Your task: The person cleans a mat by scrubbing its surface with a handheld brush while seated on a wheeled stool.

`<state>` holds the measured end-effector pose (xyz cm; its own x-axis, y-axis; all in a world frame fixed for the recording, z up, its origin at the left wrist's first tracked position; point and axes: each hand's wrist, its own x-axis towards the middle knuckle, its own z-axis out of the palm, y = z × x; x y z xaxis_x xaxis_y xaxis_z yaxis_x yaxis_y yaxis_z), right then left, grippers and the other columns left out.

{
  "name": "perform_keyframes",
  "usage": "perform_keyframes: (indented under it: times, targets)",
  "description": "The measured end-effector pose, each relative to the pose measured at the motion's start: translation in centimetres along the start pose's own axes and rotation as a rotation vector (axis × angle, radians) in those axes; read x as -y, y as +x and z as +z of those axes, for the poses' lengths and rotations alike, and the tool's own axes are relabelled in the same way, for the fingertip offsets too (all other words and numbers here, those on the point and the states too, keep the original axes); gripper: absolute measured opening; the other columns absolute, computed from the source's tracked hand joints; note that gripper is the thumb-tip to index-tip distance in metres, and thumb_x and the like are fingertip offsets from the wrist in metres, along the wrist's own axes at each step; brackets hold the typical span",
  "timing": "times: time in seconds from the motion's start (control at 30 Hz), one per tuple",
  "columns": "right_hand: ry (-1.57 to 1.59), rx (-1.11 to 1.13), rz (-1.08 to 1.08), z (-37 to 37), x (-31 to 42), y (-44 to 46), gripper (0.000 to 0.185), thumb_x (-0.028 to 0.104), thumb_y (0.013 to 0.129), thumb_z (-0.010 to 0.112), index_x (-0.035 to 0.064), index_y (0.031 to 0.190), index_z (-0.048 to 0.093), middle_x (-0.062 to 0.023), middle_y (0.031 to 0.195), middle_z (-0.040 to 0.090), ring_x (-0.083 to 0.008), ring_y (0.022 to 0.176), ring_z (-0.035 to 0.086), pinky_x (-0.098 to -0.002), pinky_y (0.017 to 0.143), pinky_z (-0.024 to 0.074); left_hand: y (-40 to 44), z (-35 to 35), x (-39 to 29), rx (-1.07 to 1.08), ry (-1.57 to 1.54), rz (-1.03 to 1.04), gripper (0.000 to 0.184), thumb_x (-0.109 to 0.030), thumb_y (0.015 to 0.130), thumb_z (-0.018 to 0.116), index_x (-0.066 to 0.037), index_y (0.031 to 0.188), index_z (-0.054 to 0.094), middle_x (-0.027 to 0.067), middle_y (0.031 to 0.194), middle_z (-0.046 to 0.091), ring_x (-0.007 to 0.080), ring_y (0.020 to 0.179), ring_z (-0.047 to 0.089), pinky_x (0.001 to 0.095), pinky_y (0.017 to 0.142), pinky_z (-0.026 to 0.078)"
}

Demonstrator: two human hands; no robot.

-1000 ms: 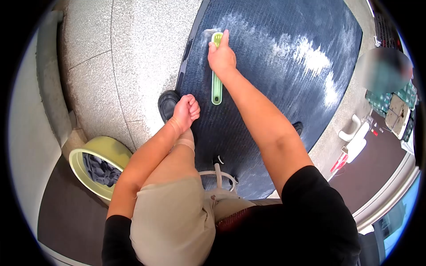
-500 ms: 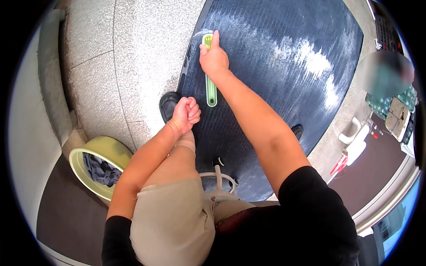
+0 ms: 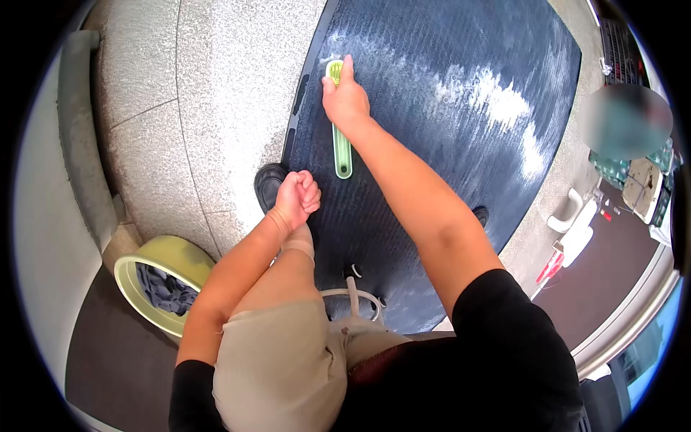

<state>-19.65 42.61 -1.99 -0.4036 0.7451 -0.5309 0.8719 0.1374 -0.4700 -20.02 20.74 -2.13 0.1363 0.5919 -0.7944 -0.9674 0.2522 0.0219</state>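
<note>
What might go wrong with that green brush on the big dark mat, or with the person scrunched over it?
The green brush might slip, because the right hand grips only its far end. If the white patches on the dark mat are slippery suds, a shoe might slide. The pale frame might roll if its dark tips are wheels; I can't tell.

Paved area (image 3: 137, 151), kind of premises unclear, speckled stone slabs (image 3: 237, 93), dark ribbed mat (image 3: 403, 158) with white streaks (image 3: 497, 101), yellow tub (image 3: 176, 255) holding dark cloth (image 3: 165, 289)
</note>
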Motion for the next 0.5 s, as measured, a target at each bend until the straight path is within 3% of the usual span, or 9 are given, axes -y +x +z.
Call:
perform_keyframes:
  times: [0.07, 0.23, 0.33, 0.5]
  targets:
    - [0.035, -0.091, 0.029, -1.4, 1.6, 3.7, 0.071, 0.033, 0.092, 0.05, 0.005, 0.147, 0.015, -0.0241, 0.098, 0.064, -0.0393, 0.09, 0.063, -0.0462, 0.082, 0.0484, 0.0, -0.1, 0.2, 0.004, -0.003, -0.001, 0.023, -0.026, 0.087, 0.039, -0.014, 0.068, 0.038, 0.0023, 0.051, 0.034, 0.0132, 0.044, 0.03, 0.0255, 0.04, 0.025]
    - [-0.035, 0.149, 0.04, 1.7, -4.7, -6.9, 0.075, 0.033, 0.091, 0.052, 0.0094, 0.148, 0.009, -0.0263, 0.094, 0.064, -0.0404, 0.083, 0.064, -0.0475, 0.076, 0.0502, -0.1, 0.4, 0.1, -0.009, 0.025, -0.002, 0.02, -0.025, 0.085, 0.041, -0.014, 0.068, 0.038, 0.0023, 0.052, 0.035, 0.0133, 0.044, 0.031, 0.0255, 0.04, 0.025]
    - [-0.073, 0.178, -0.017, 1.1, -7.2, -9.9, 0.074, 0.033, 0.091, 0.052, 0.0109, 0.149, 0.011, -0.0273, 0.095, 0.063, -0.0402, 0.082, 0.065, -0.0475, 0.075, 0.0502, 0.1, 0.2, 0.1, -0.019, 0.009, -0.025, 0.02, -0.025, 0.084, 0.042, -0.014, 0.068, 0.038, 0.0024, 0.052, 0.036, 0.0136, 0.045, 0.032, 0.0256, 0.041, 0.026]
    - [0.007, -0.085, 0.069, -2.7, -2.0, 2.9, 0.07, 0.033, 0.092, 0.05, 0.0099, 0.147, 0.014, -0.0261, 0.1, 0.063, -0.0412, 0.092, 0.062, -0.0474, 0.082, 0.048, 0.3, 0.2, 0.1, -0.025, 0.023, -0.03, 0.019, -0.024, 0.084, 0.042, -0.014, 0.069, 0.04, 0.0024, 0.053, 0.036, 0.0134, 0.046, 0.031, 0.0255, 0.041, 0.026]
